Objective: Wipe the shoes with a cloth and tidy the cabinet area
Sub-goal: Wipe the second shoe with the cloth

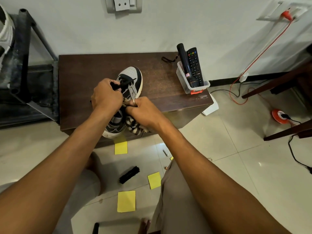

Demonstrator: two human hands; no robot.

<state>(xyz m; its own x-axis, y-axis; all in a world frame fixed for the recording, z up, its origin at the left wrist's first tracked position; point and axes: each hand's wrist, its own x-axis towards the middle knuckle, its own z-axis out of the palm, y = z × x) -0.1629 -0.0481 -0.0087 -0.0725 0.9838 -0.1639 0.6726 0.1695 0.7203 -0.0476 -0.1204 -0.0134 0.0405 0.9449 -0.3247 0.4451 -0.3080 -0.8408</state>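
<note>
On the bench [81,73], the left hand [106,96] gripped the sneaker [131,72] by its laces [125,82], I think; the right hand [143,111] squeezed the striped cloth [135,127] against its side. It looked mid-wipe; the next rub needed a steady hold.

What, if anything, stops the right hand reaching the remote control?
Probably nothing, so yes: bare cabinet top lies between the right hand and the remote control, though that hand grips the striped cloth.

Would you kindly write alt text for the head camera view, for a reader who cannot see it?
A person's left hand grips a grey-and-black sneaker at its laces on a wooden cabinet while the right hand holds a striped cloth against it. Yellow notes and a black brush lie on the floor.
</note>
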